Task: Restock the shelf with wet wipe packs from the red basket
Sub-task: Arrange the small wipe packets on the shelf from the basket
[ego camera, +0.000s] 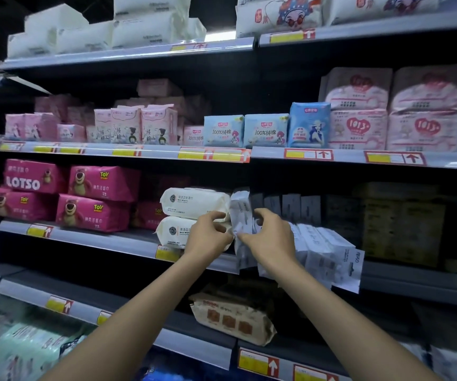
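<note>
**Up at the shelf, both hands on one pack of wipes**

Here the left hand [208, 237] and the right hand [271, 237] meet in front of the middle shelf [106, 237], each with curled fingers. Between them they hold a thin white wipe pack [240, 207], which stands upright on its narrow end. The left hand pinches the pack's lower left edge. The right hand grips the right side, with its thumb across the front. Both forearms are bare and reach up from the bottom of the view.

Just to the right of the held pack, a row of like white packs [326, 248] leans along the shelf front and hangs over its edge. Touching the held pack on the left are two cream packs [194, 202], stacked one on the other and lying flat. A yellow price tag [167, 253] sits on the shelf rim under them. Further left on the same shelf are pink bear packs [95, 213], piled two high. Behind the right hand stand some dark packs [290, 207], too dim to read.

On the shelf below lies a tan pack [233, 317], tilted. On the shelf above stand light blue packs [266, 130].
</note>
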`<state>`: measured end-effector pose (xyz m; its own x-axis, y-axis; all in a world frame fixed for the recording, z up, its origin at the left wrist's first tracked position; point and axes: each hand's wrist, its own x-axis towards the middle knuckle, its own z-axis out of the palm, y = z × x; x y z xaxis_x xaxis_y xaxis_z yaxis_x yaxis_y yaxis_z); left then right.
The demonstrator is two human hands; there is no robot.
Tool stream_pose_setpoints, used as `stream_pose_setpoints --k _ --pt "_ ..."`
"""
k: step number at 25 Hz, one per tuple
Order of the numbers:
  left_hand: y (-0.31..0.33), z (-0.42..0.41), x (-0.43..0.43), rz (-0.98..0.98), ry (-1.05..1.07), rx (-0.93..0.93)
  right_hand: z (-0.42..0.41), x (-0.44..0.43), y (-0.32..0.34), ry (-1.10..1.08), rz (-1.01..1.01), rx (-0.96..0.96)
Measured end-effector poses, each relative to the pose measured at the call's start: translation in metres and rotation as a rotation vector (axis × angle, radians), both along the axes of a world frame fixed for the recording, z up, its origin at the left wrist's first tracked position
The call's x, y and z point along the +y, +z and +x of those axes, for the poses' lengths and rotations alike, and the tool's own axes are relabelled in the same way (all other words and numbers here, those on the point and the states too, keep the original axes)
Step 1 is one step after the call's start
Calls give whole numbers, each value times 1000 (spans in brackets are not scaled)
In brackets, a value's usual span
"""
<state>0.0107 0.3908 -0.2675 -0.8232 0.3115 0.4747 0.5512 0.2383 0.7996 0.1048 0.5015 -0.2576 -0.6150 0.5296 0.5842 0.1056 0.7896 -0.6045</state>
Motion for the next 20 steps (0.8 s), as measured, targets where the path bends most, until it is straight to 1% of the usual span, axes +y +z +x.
stream_pose_setpoints --k 4,7,9,11,15,20 --pt "-6 22 -25 -185 21 115 40 4 -6 -10 131 -53" --pt "-10 47 -44 -353 -13 268 74 8 -18 -39 236 -104" --pt "-14 62 -54 -504 -20 395 95 10 -23 -52 297 -161" --pt "-19 78 -58 -630 -45 448 119 13 -29 -54 318 -263" --pt "-44 105 -56 -717 -115 467 161 25 -57 -27 341 -440" --pt "-93 128 -36 -778 -188 495 200 39 -108 -13 307 -561"
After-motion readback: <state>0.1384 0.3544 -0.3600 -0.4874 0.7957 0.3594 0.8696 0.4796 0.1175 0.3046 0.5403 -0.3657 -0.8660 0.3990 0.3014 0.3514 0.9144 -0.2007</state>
